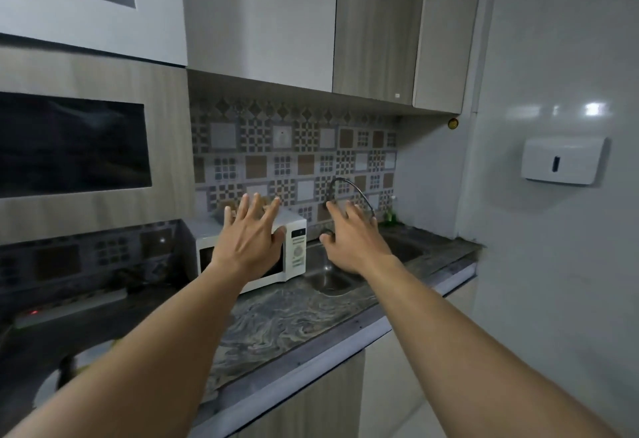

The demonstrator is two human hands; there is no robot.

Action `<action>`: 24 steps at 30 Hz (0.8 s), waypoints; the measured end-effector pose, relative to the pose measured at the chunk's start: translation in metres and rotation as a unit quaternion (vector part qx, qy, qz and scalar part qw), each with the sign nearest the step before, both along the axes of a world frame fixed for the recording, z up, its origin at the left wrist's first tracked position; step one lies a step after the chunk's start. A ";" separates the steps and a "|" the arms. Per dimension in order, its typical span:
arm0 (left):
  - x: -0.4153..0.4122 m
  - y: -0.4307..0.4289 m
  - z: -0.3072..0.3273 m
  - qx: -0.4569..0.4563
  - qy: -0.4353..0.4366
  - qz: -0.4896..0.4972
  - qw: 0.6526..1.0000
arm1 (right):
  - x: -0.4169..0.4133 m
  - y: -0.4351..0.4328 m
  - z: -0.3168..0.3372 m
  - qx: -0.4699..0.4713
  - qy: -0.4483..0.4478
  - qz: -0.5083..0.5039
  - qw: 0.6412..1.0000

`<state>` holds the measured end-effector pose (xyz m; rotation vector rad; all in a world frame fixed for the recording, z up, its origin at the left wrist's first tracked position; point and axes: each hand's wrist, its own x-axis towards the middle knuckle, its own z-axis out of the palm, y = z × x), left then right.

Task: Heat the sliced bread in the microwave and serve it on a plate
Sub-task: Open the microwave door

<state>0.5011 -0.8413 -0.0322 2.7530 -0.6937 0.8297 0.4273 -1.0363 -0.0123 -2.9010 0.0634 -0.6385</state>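
A white microwave [294, 247] stands on the marbled counter [287, 313] against the tiled wall, its door closed. Something brownish, possibly the bread [221, 211], lies on top of it, mostly hidden behind my fingers. My left hand [250, 233] is stretched out in front of the microwave door, fingers spread, holding nothing. My right hand [352, 233] reaches forward above the sink, fingers also apart and empty. A pale round shape that may be a plate [86, 361] shows at the lower left, largely covered by my left forearm.
A steel sink [332, 280] with a curved tap [345, 183] sits right of the microwave. A power strip [69, 306] with a red light lies on the counter at left. Cabinets hang overhead. A white dispenser [563, 161] is on the right wall.
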 end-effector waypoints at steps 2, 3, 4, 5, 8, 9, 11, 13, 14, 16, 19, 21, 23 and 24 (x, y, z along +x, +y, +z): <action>0.036 -0.015 -0.002 -0.006 0.009 0.001 1.000 | 0.037 -0.018 -0.003 0.006 -0.001 0.006 1.000; 0.054 -0.022 -0.001 -0.011 0.014 0.003 1.000 | 0.055 -0.026 -0.004 0.008 -0.002 0.009 1.000; 0.074 -0.030 0.000 -0.016 0.019 0.005 1.000 | 0.074 -0.034 -0.004 0.008 0.000 0.012 1.000; 0.092 -0.038 -0.001 -0.022 0.025 0.008 0.999 | 0.091 -0.041 -0.003 0.005 0.001 0.016 1.000; 0.141 -0.062 -0.007 -0.036 0.035 0.016 0.999 | 0.144 -0.066 -0.003 -0.005 -0.004 0.025 1.000; 0.155 -0.069 -0.009 -0.037 0.037 0.016 0.998 | 0.161 -0.073 -0.003 -0.006 -0.008 0.028 1.000; 0.185 -0.082 -0.014 -0.030 0.043 0.018 0.998 | 0.197 -0.087 -0.004 -0.001 -0.004 0.038 0.999; 0.211 -0.091 -0.018 -0.028 0.040 0.025 0.998 | 0.229 -0.097 -0.007 0.007 -0.002 0.047 0.999; 0.225 -0.095 -0.021 -0.033 0.043 0.029 0.998 | 0.248 -0.103 -0.010 0.010 -0.001 0.055 0.998; 0.250 -0.104 -0.027 -0.031 0.050 0.037 0.998 | 0.281 -0.113 -0.017 0.012 0.006 0.070 0.997; 0.295 -0.118 -0.047 -0.015 0.062 0.071 0.995 | 0.340 -0.129 -0.037 0.017 0.023 0.092 0.995; 0.316 -0.121 -0.057 -0.010 0.064 0.088 0.994 | 0.368 -0.135 -0.050 0.027 0.030 0.108 0.993; 0.348 -0.131 -0.073 -0.012 0.068 0.110 0.992 | 0.409 -0.146 -0.066 0.030 0.044 0.135 0.989; 0.361 -0.136 -0.080 -0.012 0.070 0.117 0.991 | 0.427 -0.150 -0.072 0.026 0.050 0.146 0.988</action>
